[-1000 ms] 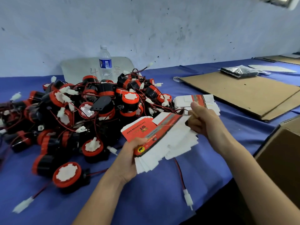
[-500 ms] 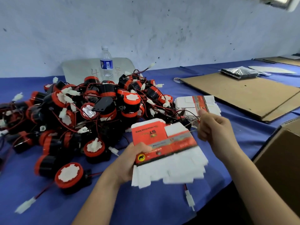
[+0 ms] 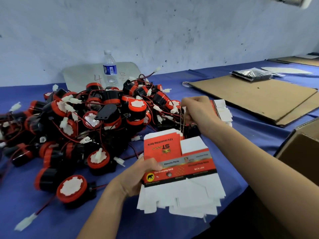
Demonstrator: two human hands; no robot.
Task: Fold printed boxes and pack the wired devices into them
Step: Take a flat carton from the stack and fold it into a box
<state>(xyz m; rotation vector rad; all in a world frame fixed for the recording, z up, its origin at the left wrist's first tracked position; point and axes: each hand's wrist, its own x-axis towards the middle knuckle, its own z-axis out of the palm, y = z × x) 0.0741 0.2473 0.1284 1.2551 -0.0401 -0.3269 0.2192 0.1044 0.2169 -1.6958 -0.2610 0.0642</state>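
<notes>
Left hand (image 3: 138, 176): fingers curled round the left edge of a stack of flat boxes (image 3: 181, 168), thumb pressed on the top face. Stack held just above the front of the bench (image 3: 31, 200), near its edge. Glossy card, unfolded. Red and black print with a grey stripe and a yellow disc bearing an elephant mark. Plain white notched flaps fanned out along the near side.

Right hand (image 3: 198, 112): raised over the far edge of the stack, fingers bunched, pinching a thin pale band (image 3: 181, 125). Band drawn taut, straight down to the top of the stack.

Pile of wired devices (image 3: 96, 121): heaped on the bench to the left of and behind the stack. Short round black plastic drums with red rims and white toothed face discs, tangled in thin red and black wires ending in white plastic plugs.

Second stack (image 3: 222, 109) of the same flat card: on the bench behind the right hand, partly hidden by it.

Bench covered in smooth blue cloth. Clear plastic bottle (image 3: 109, 69) with a blue label, upright behind the pile, in front of a rounded grey board (image 3: 77, 78) leaning on the wall. Flat brown cardboard sheet (image 3: 250, 95) to the right, with a crinkled black bag (image 3: 250, 75) at its far edge. Open brown carton (image 3: 303, 152) at the right edge of view.
</notes>
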